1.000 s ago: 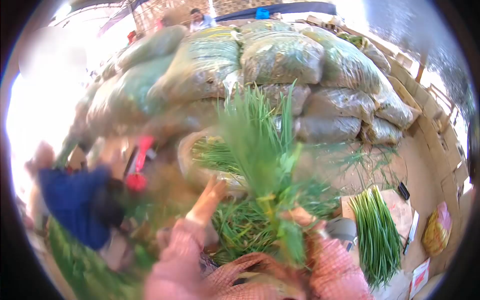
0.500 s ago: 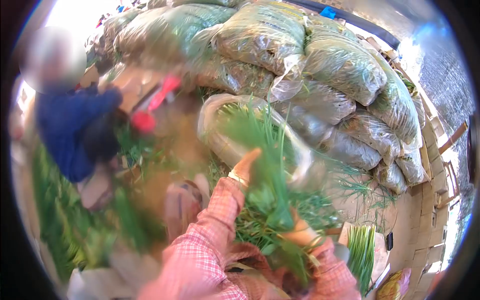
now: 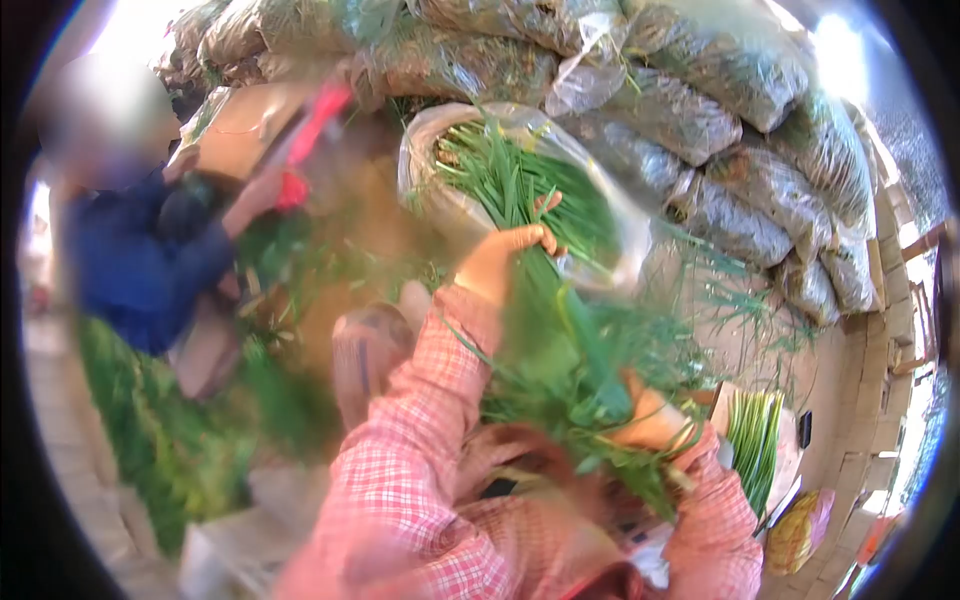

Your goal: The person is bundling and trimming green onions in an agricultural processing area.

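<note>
Long, flat green leaves, like garlic chives, form a loose bunch [image 3: 560,340] stretched between my two hands. My left hand [image 3: 505,258] is closed round its upper part, just at the near edge of a clear plastic bag [image 3: 415,165] lined with similar greens [image 3: 500,185]. Lower and to the right, my right hand [image 3: 650,415] grips the other end of the bunch, with loose leafy pieces hanging round the wrist. Part of its fingers is hidden behind the leaves.
Full plastic sacks [image 3: 680,110] are piled behind the bag. On the left a person in a blue top [image 3: 140,265] sits by heaps of greens [image 3: 160,440]. A neat bundle of green stalks [image 3: 755,440] lies at the right, near a yellow and pink sack [image 3: 800,530].
My view has tilted down, so the sacks sit higher. My left hand has closed on the bunch near the bag, and my right hand has moved to the right with its end.
</note>
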Action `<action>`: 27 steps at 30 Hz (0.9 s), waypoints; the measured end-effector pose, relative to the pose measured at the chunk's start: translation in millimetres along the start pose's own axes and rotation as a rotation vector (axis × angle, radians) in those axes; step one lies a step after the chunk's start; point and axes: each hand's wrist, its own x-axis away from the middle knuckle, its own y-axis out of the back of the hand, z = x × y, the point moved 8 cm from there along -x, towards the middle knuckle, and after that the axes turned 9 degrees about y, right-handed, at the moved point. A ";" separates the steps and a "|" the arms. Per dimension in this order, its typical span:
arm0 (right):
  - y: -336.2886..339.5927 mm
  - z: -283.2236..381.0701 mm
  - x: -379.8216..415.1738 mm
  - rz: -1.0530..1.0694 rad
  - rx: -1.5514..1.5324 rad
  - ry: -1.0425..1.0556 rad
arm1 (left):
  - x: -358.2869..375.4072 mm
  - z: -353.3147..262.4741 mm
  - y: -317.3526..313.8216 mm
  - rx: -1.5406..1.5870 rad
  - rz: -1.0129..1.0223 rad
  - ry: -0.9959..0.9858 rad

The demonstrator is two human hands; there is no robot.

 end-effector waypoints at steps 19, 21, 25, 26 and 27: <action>61.3 -86.0 68.8 -0.838 -0.291 0.668 | 54.2 -36.1 -264.7 -0.807 -0.180 -0.039; 53.6 -13.7 97.9 -0.930 0.188 0.737 | 54.8 -40.0 -281.3 -0.897 -0.182 -0.072; 2.6 102.3 101.4 -0.786 0.885 0.977 | 45.1 -46.8 -288.4 -1.044 -0.195 0.035; -4.7 95.7 80.9 -0.764 0.966 0.932 | 42.0 -51.3 -289.4 -0.986 -0.129 0.133; -14.5 77.2 51.5 -0.742 1.049 0.886 | 41.8 -66.6 -293.9 -0.927 -0.161 0.052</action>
